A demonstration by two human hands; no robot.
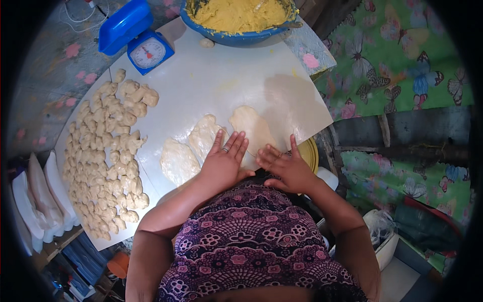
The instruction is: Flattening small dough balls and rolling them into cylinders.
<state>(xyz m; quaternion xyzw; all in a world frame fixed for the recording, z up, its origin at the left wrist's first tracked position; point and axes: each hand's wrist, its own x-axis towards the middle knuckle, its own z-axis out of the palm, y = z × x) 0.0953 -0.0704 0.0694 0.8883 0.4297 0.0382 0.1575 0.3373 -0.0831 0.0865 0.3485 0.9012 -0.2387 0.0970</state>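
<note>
Pale counter (221, 75) carries a broad spread of dough lumps (94, 167) at left, seemingly all still to flatten, and a blue basin (234, 39) of yellow mash (239, 17), apparently unused so far. Left hand (224, 161) and right hand (289, 169) lie palm-down (each grip loose, fingers apart, clamping nothing) at the near edge of the rightmost of three flattened dough pieces (249, 123), probably the only ones pressed.

Noted upper left: blue dial scale (148, 52), white cable (91, 4) near it; right: green butterfly-print cloth (395, 60); lower left: orange object (118, 265), not identifiable
</note>
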